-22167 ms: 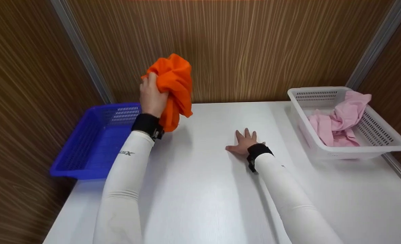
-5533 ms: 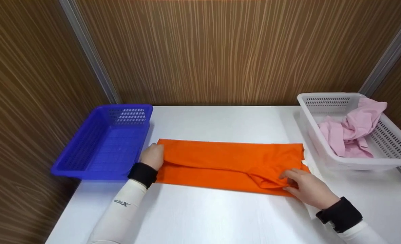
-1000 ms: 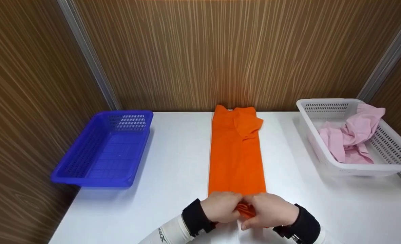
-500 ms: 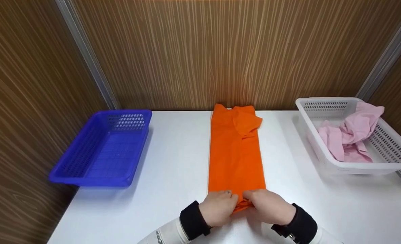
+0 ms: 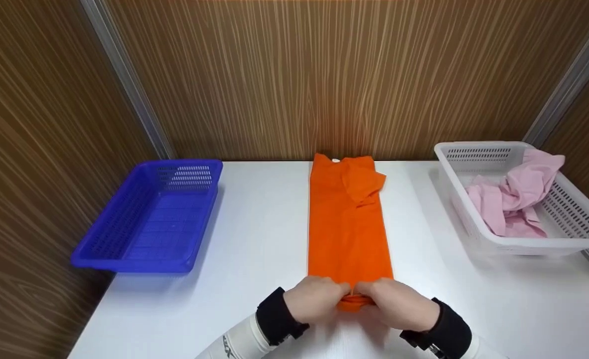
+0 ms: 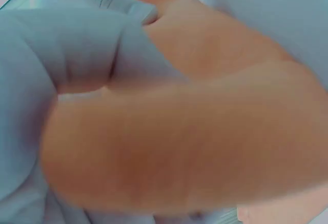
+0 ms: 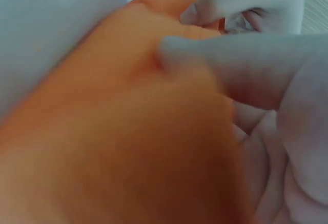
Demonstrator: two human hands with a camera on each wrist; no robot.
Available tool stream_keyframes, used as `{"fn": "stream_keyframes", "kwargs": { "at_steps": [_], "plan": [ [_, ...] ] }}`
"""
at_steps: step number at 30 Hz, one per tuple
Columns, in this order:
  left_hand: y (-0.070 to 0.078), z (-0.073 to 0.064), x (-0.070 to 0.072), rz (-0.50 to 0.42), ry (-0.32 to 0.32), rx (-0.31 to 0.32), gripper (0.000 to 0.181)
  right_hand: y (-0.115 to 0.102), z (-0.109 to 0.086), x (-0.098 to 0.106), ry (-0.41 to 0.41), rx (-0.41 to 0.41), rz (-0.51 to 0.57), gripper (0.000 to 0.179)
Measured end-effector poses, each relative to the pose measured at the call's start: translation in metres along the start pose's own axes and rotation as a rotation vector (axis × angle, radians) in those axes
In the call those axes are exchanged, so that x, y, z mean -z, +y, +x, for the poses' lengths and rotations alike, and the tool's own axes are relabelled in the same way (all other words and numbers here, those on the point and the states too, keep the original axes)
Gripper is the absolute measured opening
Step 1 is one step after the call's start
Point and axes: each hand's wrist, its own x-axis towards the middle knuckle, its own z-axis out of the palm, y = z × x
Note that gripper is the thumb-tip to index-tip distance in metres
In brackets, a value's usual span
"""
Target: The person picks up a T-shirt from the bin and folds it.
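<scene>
A long, narrow folded orange T-shirt (image 5: 347,229) lies on the white table, its collar end against the back wall and a short sleeve sticking out on the right. At its near end my left hand (image 5: 316,299) pinches the bunched hem. My right hand (image 5: 398,303) grips the same edge just beside it, the two hands nearly touching. In the left wrist view, the thumb and fingers close on the orange cloth (image 6: 195,147). The right wrist view has the thumb pressing the cloth (image 7: 118,147) against the fingers, partly blurred.
To the left stands a blue perforated basket (image 5: 150,267) with nothing visible in it. A white basket (image 5: 538,243) on the right holds a crumpled pink garment (image 5: 516,192). Wood-patterned walls (image 5: 274,80) enclose the table (image 5: 254,224) at the back and sides.
Earlier the T-shirt was a bundle lifted in the left hand, then a strip lying crosswise. It now points away from me. Over the last second both hands keep hold of the near end, shifting slightly.
</scene>
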Motion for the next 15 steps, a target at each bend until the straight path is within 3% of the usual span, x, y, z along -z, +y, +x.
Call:
{"fn": "stream_keyframes", "kwargs": {
  "at_steps": [4,9,12,15],
  "plan": [
    [0.004,-0.008,0.008,0.009,-0.042,-0.055,0.015,-0.006,-0.004,0.009,-0.107,0.034,0.064,0.017],
    [0.008,-0.019,0.023,-0.057,-0.138,-0.203,0.014,-0.015,-0.013,0.022,-0.249,0.112,0.2,0.019],
    [0.005,-0.022,0.031,-0.11,-0.155,-0.253,0.014,-0.016,-0.016,0.03,-0.249,0.138,0.223,0.022],
    [-0.004,-0.021,0.038,-0.136,-0.124,-0.231,0.016,-0.013,-0.015,0.039,-0.207,0.109,0.219,0.019]
  ]
}}
